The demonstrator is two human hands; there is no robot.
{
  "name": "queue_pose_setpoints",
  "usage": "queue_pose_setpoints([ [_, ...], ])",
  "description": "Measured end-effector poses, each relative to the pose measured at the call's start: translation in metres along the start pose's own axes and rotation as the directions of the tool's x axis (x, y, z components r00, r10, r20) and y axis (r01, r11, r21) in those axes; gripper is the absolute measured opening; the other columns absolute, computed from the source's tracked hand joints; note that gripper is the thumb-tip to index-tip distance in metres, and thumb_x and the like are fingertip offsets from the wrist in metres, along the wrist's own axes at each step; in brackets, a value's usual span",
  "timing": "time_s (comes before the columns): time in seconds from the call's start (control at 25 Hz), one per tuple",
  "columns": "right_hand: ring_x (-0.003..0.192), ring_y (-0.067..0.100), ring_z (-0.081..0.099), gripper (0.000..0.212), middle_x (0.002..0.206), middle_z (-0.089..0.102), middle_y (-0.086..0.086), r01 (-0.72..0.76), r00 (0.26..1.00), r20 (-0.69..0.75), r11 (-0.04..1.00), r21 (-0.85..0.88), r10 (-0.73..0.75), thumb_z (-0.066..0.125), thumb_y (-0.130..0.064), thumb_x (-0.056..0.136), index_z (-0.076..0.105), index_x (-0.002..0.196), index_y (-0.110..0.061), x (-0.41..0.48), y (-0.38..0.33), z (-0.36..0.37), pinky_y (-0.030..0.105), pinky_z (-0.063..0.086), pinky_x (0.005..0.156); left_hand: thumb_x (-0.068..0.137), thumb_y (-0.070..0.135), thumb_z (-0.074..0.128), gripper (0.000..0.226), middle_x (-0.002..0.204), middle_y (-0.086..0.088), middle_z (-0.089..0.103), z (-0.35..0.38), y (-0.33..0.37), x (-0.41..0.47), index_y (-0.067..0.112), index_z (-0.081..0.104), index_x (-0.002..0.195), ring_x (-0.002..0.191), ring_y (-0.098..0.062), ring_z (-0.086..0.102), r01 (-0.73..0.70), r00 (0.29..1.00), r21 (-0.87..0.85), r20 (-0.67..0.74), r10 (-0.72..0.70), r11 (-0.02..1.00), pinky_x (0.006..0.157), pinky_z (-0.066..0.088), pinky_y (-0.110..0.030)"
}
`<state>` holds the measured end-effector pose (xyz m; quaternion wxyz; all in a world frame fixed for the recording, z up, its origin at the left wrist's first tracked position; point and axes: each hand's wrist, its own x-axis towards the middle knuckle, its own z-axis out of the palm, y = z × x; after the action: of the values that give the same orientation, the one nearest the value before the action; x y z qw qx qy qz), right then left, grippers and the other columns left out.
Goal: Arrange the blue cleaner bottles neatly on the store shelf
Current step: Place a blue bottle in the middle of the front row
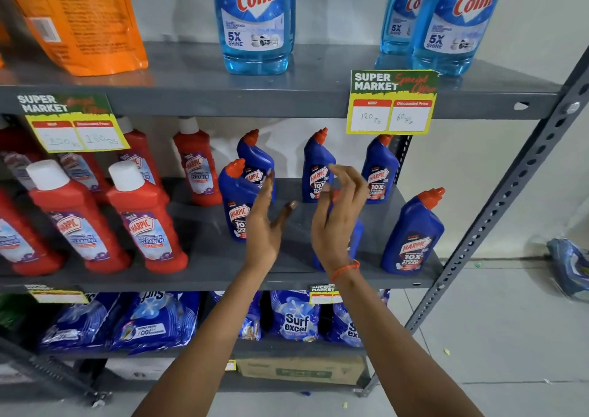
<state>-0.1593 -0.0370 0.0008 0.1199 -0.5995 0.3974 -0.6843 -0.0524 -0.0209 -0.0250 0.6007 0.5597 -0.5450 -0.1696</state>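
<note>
Several blue Harpic cleaner bottles with red caps stand on the right half of the grey middle shelf (207, 254). Three are in a back row (317, 168), and one front bottle (237, 203) stands at the left. Another front bottle (414, 235) stands near the right end. A further blue bottle (357, 238) is mostly hidden behind my right hand. My left hand (264, 222) is raised, fingers apart, in front of the front-left bottle and holds nothing. My right hand (338, 215) hovers with loosely curled fingers, empty, before the hidden bottle.
Red Harpic bottles (146, 219) fill the shelf's left half. Light blue Colin bottles (255, 21) and an orange pouch (79, 18) stand on the shelf above, with price tags (392, 104) on its edge. Surf Excel packs (296, 317) lie below. A perforated upright (510, 193) bounds the right side.
</note>
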Motion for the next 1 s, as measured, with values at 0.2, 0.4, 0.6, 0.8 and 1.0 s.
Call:
queue_pose_setpoints([
  [0.2,0.111,0.027,0.048,0.027,0.119,0.051,0.017,0.083,0.927,0.369,0.996,-0.021,-0.069,0.040,-0.013,0.093,0.050,0.117,-0.007,-0.024,0.013,0.066,0.029,0.042,0.099,0.087,0.015,0.058,0.063,0.139,-0.007,0.045,-0.045,-0.033,0.020,0.007,0.025,0.140,0.129,-0.005,0.042,0.097,0.987,0.002,-0.131,-0.096,0.995,0.107,0.040,-0.027],
  [0.4,0.131,0.030,0.039,0.050,0.143,0.039,0.017,-0.242,0.722,0.626,0.955,-0.171,0.295,0.041,-0.027,0.097,0.027,0.141,-0.009,-0.041,0.049,0.113,0.043,0.038,0.108,0.088,0.020,0.058,0.068,0.144,-0.010,0.038,-0.063,-0.083,0.043,0.014,0.018,0.143,0.129,-0.021,0.041,0.325,0.946,-0.036,0.002,-0.325,0.945,0.103,0.041,-0.033],
  [0.6,0.125,0.031,0.050,0.057,0.149,0.037,0.011,-0.362,0.654,0.653,0.916,-0.174,0.383,0.038,-0.039,0.096,0.016,0.145,-0.020,-0.043,0.064,0.124,0.045,0.049,0.098,0.085,0.011,0.061,0.039,0.118,-0.014,0.062,-0.065,-0.104,0.051,0.013,0.051,0.123,0.102,-0.017,0.062,0.371,0.928,-0.261,0.078,-0.363,0.891,0.086,0.052,-0.026],
  [0.8,0.126,0.025,0.049,0.052,0.143,0.045,0.009,-0.360,0.714,0.610,0.927,-0.103,0.345,0.040,-0.040,0.095,0.025,0.141,-0.019,-0.064,0.064,0.110,0.047,0.047,0.102,0.076,0.029,0.068,0.045,0.107,-0.007,0.068,-0.067,-0.108,0.028,0.013,0.056,0.117,0.096,-0.010,0.065,0.310,0.950,-0.198,0.028,-0.311,0.930,0.085,0.052,-0.028],
  [1.0,0.120,0.024,0.054,0.053,0.137,0.049,0.012,-0.316,0.760,0.577,0.946,-0.077,0.301,0.042,-0.042,0.094,0.029,0.138,-0.017,-0.081,0.054,0.091,0.047,0.051,0.096,0.076,0.038,0.066,0.044,0.104,-0.003,0.070,-0.073,-0.102,0.006,0.019,0.059,0.115,0.096,-0.007,0.066,0.255,0.967,-0.135,0.052,-0.250,0.957,0.084,0.053,-0.027],
])
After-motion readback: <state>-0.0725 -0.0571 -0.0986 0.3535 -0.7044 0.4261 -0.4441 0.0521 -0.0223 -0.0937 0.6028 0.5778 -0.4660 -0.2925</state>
